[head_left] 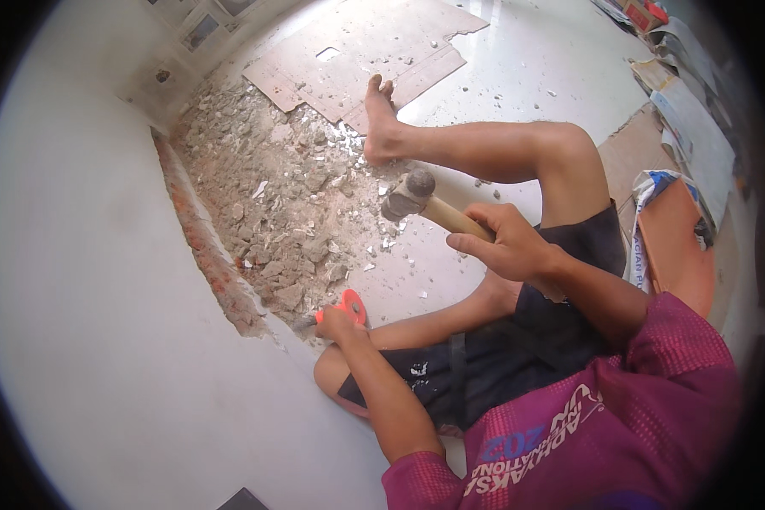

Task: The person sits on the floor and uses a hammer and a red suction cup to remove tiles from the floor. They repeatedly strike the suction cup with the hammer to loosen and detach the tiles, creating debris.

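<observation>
My right hand (512, 244) is closed around the wooden handle of a hammer (455, 218). The dark, rounded hammer head hangs above the rubble, apart from the chisel. Lower down, at the wall's broken edge, my left hand (340, 325) grips a chisel with an orange-red hand guard (353, 306). A short bit of its grey metal shows beyond my fingers, pointing at the wall; its tip is hard to make out. A long chipped groove (202, 234) runs along the foot of the white wall (85, 255), baring red brick and grey mortar.
Broken plaster and mortar rubble (272, 204) is heaped along the wall, reaching my outstretched bare foot (382, 127). Beyond lies a dusty cardboard sheet (357, 64). At the right stand a bag with an orange-brown panel (676, 242) and several papers or sacks (693, 127).
</observation>
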